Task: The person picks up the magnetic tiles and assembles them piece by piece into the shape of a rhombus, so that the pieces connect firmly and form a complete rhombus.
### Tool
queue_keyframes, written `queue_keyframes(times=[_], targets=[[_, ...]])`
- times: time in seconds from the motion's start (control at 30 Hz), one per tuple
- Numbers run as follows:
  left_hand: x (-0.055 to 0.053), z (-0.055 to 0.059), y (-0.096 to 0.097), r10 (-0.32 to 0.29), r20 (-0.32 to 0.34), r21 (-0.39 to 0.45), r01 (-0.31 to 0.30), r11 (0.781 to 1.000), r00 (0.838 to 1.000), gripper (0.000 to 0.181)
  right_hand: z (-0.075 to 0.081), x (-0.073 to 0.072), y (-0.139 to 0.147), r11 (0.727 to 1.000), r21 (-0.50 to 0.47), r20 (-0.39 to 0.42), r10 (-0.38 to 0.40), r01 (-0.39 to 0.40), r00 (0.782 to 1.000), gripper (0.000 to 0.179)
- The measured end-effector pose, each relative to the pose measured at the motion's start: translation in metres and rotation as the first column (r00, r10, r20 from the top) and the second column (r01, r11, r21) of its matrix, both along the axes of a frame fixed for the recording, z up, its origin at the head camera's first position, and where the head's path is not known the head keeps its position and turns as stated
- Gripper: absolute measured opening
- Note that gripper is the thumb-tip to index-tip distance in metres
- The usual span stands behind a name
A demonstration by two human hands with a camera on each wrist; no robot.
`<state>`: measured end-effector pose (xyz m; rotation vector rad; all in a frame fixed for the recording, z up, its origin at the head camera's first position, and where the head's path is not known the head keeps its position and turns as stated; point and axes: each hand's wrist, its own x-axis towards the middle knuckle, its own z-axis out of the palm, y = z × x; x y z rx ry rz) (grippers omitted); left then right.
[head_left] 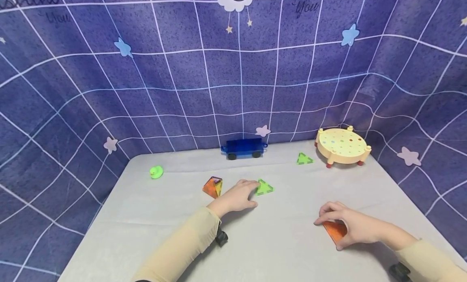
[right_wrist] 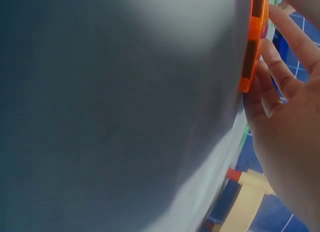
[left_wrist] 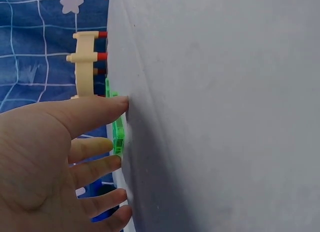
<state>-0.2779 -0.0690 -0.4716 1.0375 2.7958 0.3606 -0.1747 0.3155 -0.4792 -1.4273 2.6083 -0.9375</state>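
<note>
My left hand (head_left: pixel 237 197) is stretched over the middle of the table, its fingertips at the left edge of a green triangular tile (head_left: pixel 266 188). Seen from the left wrist, the thumb and fingers reach out fairly straight, and the green tile (left_wrist: pixel 119 134) shows beyond them. On the right, my right hand (head_left: pixel 352 225) holds an orange triangular tile (head_left: pixel 335 232) by its edges between thumb and fingers. The right wrist view shows this orange tile (right_wrist: pixel 252 51) edge-on, low over the table. Just behind my left wrist sits a small cluster of orange, yellow and purple tiles (head_left: pixel 211 186).
A blue wheeled wagon (head_left: pixel 244 148) stands at the back edge. Another green triangular tile (head_left: pixel 304 159) lies beside a round cream stand with red-tipped legs (head_left: pixel 342 144) at the back right. A green toy duck (head_left: pixel 156 172) is at the left. A blue patterned curtain (head_left: pixel 189 71) hangs behind.
</note>
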Motion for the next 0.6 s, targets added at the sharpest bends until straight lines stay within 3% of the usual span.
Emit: queue_keyframes(times=[0.27,0.6], targets=[[0.001,0.002,0.000,0.010,0.010,0.003,-0.010,1.000,1.000,0.072,-0.003,-0.004,0.002,0.998,-0.062,0.052,0.014,-0.010,0.999,0.063],[0.000,0.006,0.004,-0.016,0.026,0.004,0.016,1.000,1.000,0.065,0.004,-0.016,-0.019,0.999,-0.034,0.094,0.018,-0.015,0.995,0.056]])
